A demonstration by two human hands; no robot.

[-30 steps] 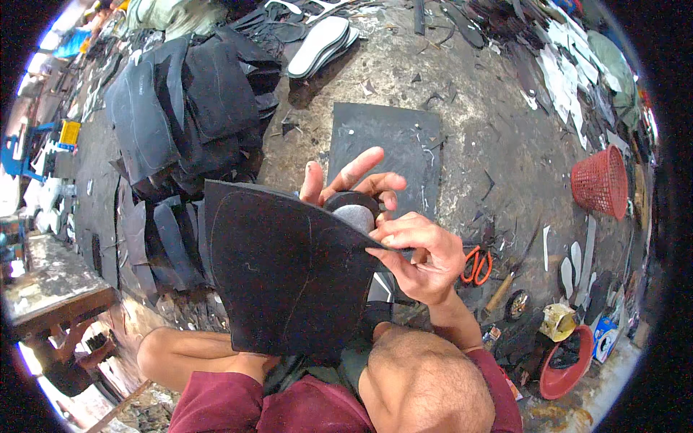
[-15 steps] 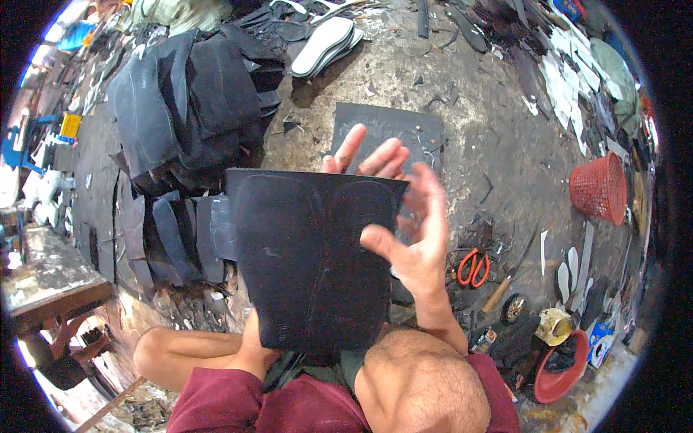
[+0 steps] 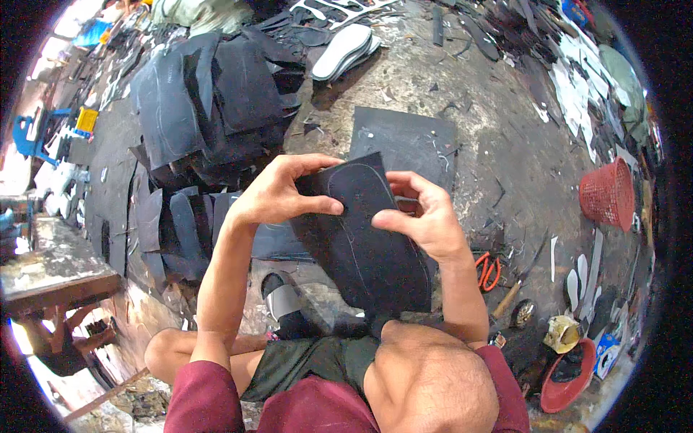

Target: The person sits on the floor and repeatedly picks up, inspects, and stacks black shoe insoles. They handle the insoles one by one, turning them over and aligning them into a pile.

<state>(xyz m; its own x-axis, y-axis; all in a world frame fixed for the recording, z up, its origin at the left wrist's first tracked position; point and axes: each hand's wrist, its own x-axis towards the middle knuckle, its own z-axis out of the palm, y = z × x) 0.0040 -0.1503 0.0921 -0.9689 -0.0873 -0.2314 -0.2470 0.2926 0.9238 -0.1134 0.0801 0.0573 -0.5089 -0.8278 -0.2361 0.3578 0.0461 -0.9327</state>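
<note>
A black sheet with a pale sole outline traced on it (image 3: 364,231) is held up in front of me, tilted, over my lap. It looks narrower than before, bent or folded back; its far side is hidden. My left hand (image 3: 281,193) grips the upper left edge, thumb on the face and fingers behind. At the upper right edge my right hand (image 3: 429,216) pinches it, the thumb on the front and curled fingers at the back. Beyond the hands a flat dark grey sheet (image 3: 415,141) lies on the ground.
A heap of black sheets (image 3: 170,108) lies at the far left, with cut pieces nearer. White insoles (image 3: 343,54) are stacked at the far side. To the right are orange-handled scissors (image 3: 489,272), a red basket (image 3: 606,195) and a red tub (image 3: 552,398). A wooden bench (image 3: 65,285) stands left.
The black sheet has gone from broadly facing me to a narrower, tilted shape. My left hand has risen from its lower edge to the top; my right hand has closed on the edge.
</note>
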